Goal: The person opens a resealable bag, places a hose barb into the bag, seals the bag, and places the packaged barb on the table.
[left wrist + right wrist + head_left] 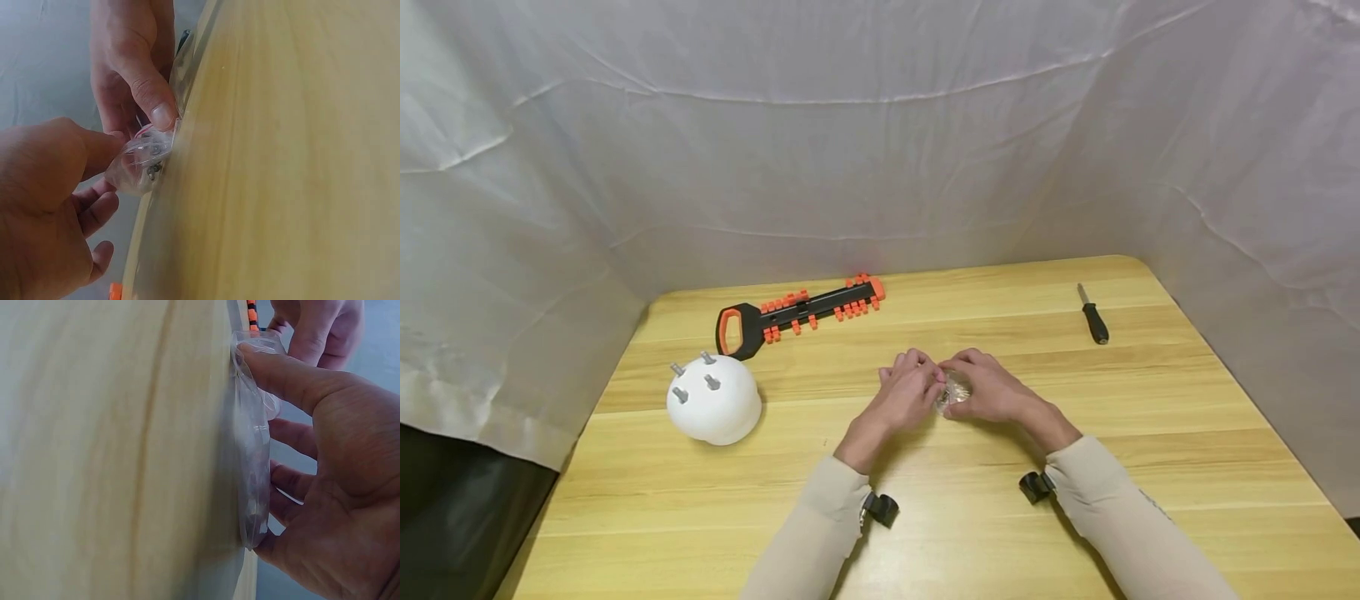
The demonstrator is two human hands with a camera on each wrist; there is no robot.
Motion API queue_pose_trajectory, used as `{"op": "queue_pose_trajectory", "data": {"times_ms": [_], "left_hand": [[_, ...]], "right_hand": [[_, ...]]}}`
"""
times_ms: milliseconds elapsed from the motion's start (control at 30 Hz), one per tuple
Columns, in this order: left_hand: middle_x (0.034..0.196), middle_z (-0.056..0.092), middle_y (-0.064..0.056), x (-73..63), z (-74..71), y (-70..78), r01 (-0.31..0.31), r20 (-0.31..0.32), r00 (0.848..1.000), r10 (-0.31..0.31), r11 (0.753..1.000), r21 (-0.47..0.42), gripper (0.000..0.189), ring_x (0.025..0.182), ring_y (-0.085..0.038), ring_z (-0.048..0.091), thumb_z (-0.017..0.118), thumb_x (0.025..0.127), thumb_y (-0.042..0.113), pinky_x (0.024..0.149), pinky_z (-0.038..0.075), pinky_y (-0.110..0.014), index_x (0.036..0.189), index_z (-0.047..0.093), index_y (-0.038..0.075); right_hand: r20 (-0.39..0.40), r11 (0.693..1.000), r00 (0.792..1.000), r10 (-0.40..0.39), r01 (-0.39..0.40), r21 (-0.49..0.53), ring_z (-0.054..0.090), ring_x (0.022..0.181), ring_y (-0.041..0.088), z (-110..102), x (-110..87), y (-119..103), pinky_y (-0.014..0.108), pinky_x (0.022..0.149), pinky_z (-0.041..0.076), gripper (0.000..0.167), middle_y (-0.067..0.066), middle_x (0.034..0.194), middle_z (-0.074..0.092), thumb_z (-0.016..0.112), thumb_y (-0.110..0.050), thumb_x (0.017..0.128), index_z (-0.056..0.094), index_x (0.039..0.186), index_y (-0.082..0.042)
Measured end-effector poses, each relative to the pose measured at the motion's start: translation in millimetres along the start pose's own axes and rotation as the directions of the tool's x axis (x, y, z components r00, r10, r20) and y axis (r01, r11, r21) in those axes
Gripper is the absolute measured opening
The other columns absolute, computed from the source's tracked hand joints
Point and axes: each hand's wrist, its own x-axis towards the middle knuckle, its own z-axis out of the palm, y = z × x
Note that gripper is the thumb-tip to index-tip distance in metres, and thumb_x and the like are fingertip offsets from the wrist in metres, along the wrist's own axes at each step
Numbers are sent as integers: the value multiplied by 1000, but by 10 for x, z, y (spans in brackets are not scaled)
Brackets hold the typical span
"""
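A small clear plastic bag (957, 390) lies on the table between the two hands. Small dark metal screws (154, 170) show through it in the left wrist view. My left hand (908, 393) pinches one end of the bag between thumb and index finger, the other fingers loosely bent. From the opposite side my right hand (991, 390) grips the bag, its thumb on top and its fingers along the far edge. In the right wrist view the bag (255, 469) stretches along the tabletop under that thumb. A reddish strip (145, 130) shows near the bag's pinched edge.
A white rounded body (718, 408) with several metal posts pointing up stands at the left. Behind it lies a black and orange rack (820, 307) with a handle. A black-handled screwdriver (1095, 323) lies at the back right. Grey cloth (865, 167) hangs behind the wooden table (970, 517).
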Motion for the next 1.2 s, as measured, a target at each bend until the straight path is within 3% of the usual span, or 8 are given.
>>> {"op": "queue_pose_trajectory", "data": {"times_ms": [300,767,1200], "left_hand": [[127,51,0,-112,-122,-61,9,-25,1000,-11,998,-70,26,119,-21,46,55,98,33,98,34,-45,119,59,17],[130,52,-2,-380,-311,-354,65,-61,996,-72,992,-106,35,119,-22,47,57,97,34,101,33,-49,126,56,16],[122,57,0,-585,-436,-574,145,-16,989,-148,982,-120,33,115,-21,49,57,97,34,99,32,-51,125,57,16]], "right_hand": [[0,1000,1000,11,-11,6,46,125,32,-3,-11,-15,53,97,44,76,11,140,46,80,-40,75,49,141,-19],[-7,1000,1000,14,-14,13,46,122,31,5,-4,-9,51,97,44,76,11,139,46,82,-38,74,50,141,-19],[-12,1000,1000,19,-19,20,46,122,30,5,-9,-32,49,98,43,76,10,139,46,82,-36,74,50,141,-19]]}}
